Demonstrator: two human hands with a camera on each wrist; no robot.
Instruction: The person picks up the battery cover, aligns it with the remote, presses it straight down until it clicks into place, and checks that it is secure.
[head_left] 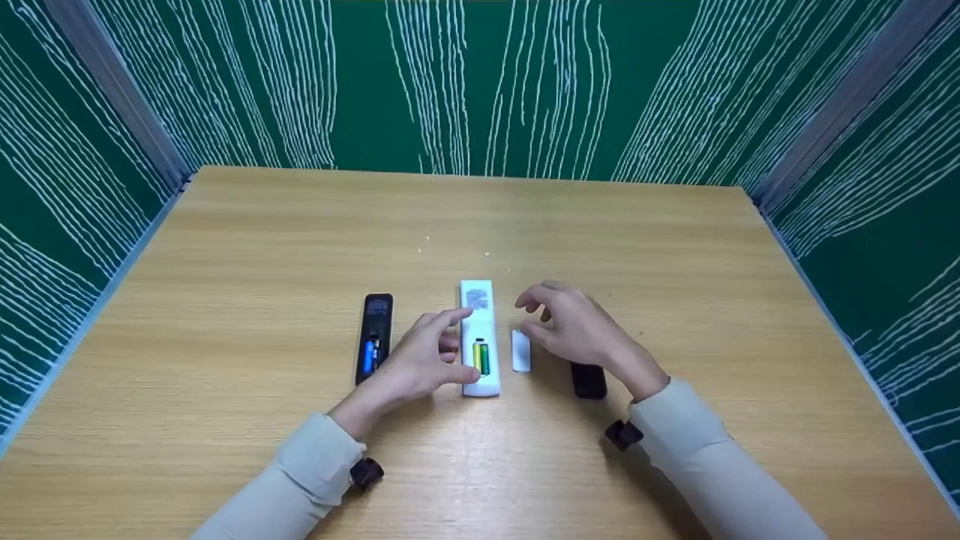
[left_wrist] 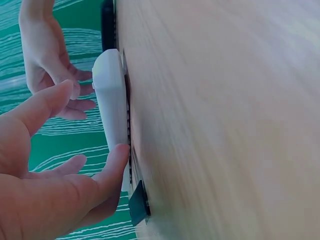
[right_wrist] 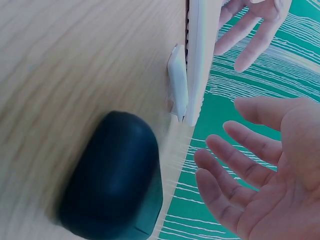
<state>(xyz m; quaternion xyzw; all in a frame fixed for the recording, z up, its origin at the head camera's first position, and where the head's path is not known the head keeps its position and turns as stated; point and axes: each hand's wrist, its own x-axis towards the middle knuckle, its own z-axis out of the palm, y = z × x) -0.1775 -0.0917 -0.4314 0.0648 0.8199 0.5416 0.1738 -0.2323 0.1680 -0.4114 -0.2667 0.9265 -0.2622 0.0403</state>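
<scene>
A white remote control [head_left: 477, 322] lies back up, with green and yellow batteries [head_left: 481, 357] showing in its uncovered compartment. My left hand [head_left: 416, 356] is at its left side, thumb over the compartment's lower end and index finger by the upper left edge. In the left wrist view the thumb stands off the remote, while a fingertip [left_wrist: 119, 152] is at its side; contact is hard to tell. To the right lies a small white battery cover [head_left: 521, 351]. My right hand [head_left: 574, 322] hovers beside and above it, fingers loosely bent and holding nothing, as the right wrist view shows.
On the left lies a black remote control [head_left: 375, 330], a blue battery in its uncovered compartment. A black rounded object [head_left: 589, 381] is partly hidden under my right wrist. Small white specks [head_left: 487, 254] dot the wooden table [head_left: 300, 240]. Green, white-lined walls surround it.
</scene>
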